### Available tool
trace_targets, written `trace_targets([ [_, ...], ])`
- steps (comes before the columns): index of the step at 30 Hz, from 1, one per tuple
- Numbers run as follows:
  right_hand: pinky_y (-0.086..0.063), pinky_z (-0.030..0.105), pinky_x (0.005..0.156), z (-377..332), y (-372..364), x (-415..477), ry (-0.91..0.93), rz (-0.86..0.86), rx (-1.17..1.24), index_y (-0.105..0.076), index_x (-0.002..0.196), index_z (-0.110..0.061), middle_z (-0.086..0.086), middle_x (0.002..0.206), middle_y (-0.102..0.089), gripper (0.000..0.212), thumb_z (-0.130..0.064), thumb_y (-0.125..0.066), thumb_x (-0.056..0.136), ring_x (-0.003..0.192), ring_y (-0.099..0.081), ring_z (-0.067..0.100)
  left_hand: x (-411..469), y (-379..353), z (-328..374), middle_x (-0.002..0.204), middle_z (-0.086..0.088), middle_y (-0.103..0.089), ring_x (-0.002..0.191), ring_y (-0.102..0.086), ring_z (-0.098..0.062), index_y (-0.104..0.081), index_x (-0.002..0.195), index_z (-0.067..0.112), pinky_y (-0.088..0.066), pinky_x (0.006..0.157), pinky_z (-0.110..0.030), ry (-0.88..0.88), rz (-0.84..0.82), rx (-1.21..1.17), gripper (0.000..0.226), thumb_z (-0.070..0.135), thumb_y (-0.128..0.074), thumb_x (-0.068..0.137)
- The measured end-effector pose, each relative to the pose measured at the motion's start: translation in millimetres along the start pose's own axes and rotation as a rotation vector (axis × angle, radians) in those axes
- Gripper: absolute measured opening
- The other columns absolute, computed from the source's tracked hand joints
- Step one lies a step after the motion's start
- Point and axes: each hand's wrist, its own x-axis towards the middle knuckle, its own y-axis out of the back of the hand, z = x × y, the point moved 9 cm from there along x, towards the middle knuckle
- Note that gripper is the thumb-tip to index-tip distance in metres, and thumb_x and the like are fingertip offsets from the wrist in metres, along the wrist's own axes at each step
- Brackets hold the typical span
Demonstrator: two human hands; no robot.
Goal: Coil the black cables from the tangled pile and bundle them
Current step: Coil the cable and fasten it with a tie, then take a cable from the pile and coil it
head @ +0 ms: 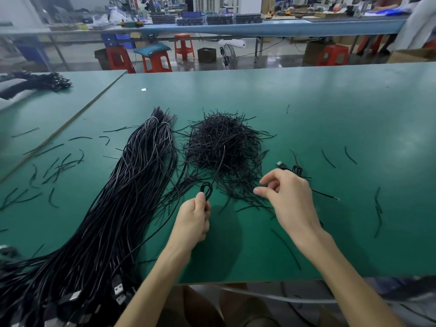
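Your left hand (192, 220) is gripping a looped black cable (206, 191); your right hand (286, 197) is hovering nearby, loosely curled, empty.

**What we can't read from this view**

Long cable bundle (132, 185) runs off the bottom-left edge. Its USB plugs (118, 290) down there are blurred, so we can't count them. Left hand (192, 223) hides the lower part of the cable loop (207, 190) (only the top bend shows above the thumb). Right hand (287, 197) covers most of the plugged cable (280, 164) behind it, and we can't tell if its fingertips pinch anything. Dark heap (35, 82) at far left is blurred and cut by the edge. We can't make out what it is.
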Motion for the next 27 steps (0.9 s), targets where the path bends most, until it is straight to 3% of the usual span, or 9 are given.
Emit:
trace_targets([
  [3,-0.052,0.020,0.070,5.4,7.7,-4.8,-0.067,0.130,0.311,-0.069,0.084,-0.026,-0.007,0.078,-0.070,0.017,-0.023,-0.085,0.081,0.073,-0.064,0.007,-2.5,-4.5,1.8,0.057,0.009,-0.030,0.044,-0.023,-0.010,-0.044,0.087,0.014,-0.019,0.039,-0.023,0.001,-0.015,-0.055,0.036,0.037,-0.032,0.112],
  [5,-0.052,0.020,0.069,9.2,-4.8,-11.9,-0.169,0.121,0.626,-0.070,0.088,-0.019,-0.006,0.079,-0.072,0.018,-0.023,-0.086,0.080,0.073,-0.065,0.007,-5.2,-12.8,2.0,0.058,0.009,-0.028,0.044,-0.022,-0.010,-0.044,0.086,0.015,-0.019,0.040,-0.023,0.008,-0.044,-0.064,0.036,0.037,-0.032,0.112],
  [7,-0.051,0.020,0.066,7.7,-26.1,-21.7,-0.227,0.068,0.759,-0.069,0.090,-0.014,-0.004,0.078,-0.072,0.020,-0.021,-0.085,0.080,0.070,-0.064,0.008,-8.1,-24.2,5.3,0.056,0.010,-0.028,0.043,-0.023,-0.010,-0.043,0.084,0.015,-0.019,0.039,-0.021,-0.025,-0.079,-0.038,0.038,0.037,-0.032,0.112],
  [14,-0.049,0.027,0.065,4.8,-60.7,-39.9,-0.278,0.003,0.757,-0.066,0.089,-0.012,0.008,0.080,-0.070,0.026,-0.024,-0.086,0.080,0.069,-0.061,0.016,-18.4,-41.5,19.9,0.056,0.013,-0.035,0.043,-0.029,-0.006,-0.046,0.078,0.015,-0.025,0.040,-0.017,-0.224,-0.155,0.049,0.043,0.039,-0.031,0.111],
  [21,-0.049,0.021,0.063,-4.1,-61.5,-44.5,-0.245,-0.039,0.806,-0.065,0.087,-0.010,-0.004,0.070,-0.066,0.025,-0.022,-0.086,0.079,0.063,-0.058,0.008,-21.0,-34.8,18.4,0.056,0.012,-0.033,0.043,-0.027,-0.007,-0.046,0.078,0.014,-0.023,0.039,-0.019,-0.194,-0.160,-0.044,0.048,0.050,-0.032,0.107],
  [27,-0.052,0.026,0.063,-7.8,-58.7,-44.7,-0.192,-0.066,0.797,-0.067,0.090,-0.010,0.001,0.075,-0.070,0.021,-0.021,-0.083,0.083,0.067,-0.062,0.013,-17.7,-34.7,20.1,0.057,0.010,-0.032,0.043,-0.024,-0.007,-0.047,0.073,0.019,-0.021,0.039,-0.019,-0.183,-0.155,-0.098,0.047,0.047,-0.034,0.109],
])
